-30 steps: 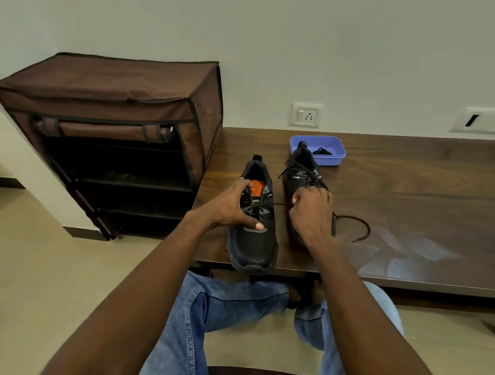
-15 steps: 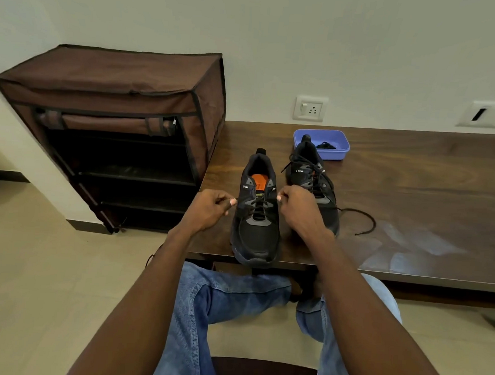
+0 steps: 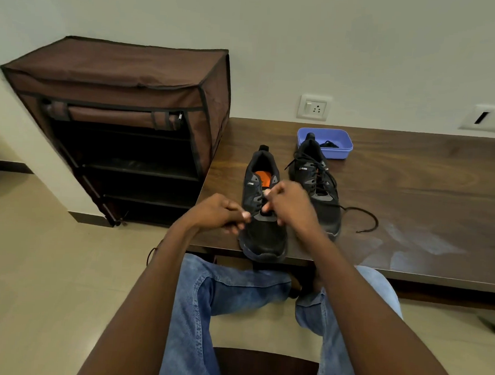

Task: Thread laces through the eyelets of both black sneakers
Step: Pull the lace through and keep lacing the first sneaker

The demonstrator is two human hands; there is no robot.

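Note:
Two black sneakers stand side by side on the wooden table (image 3: 415, 180). The left sneaker (image 3: 262, 240), with an orange insole, has its toe at the table's front edge. My left hand (image 3: 218, 214) pinches a black lace end beside the shoe's left side. Over its lower eyelets my right hand (image 3: 290, 207) pinches the other part of the lace. The right sneaker (image 3: 317, 185) is laced, and its loose lace (image 3: 366, 217) trails onto the table to the right.
A blue plastic tray (image 3: 334, 146) with a dark lace in it sits behind the right sneaker by the wall. A brown fabric shoe rack (image 3: 122, 121) stands left of the table. My knees in jeans are under the table's front edge.
My right hand left the right sneaker and came over the left one. My left hand slid off the left shoe's tongue to its left side; both hands now pinch the lace.

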